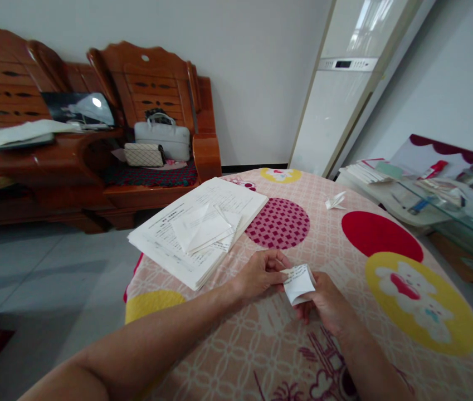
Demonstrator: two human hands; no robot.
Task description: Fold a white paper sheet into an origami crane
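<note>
A small folded piece of printed paper [300, 285] is held between my two hands above the table. My left hand [261, 271] pinches its left edge with thumb and fingers. On the other side, my right hand [323, 299] grips the right edge, some fingers curled beneath and partly hidden by the paper. To the left lies a stack of printed sheets [165, 234], topped by several folded white papers [209, 227]. A small folded paper figure [335, 200] rests toward the far right of the table.
A patterned cloth [328, 234] covers the round table. Right of it stands a glass-topped side table [432, 206] with papers and small items. Behind are wooden chairs [148, 83] holding a grey bag [163, 136], and a tall white air conditioner [336, 89].
</note>
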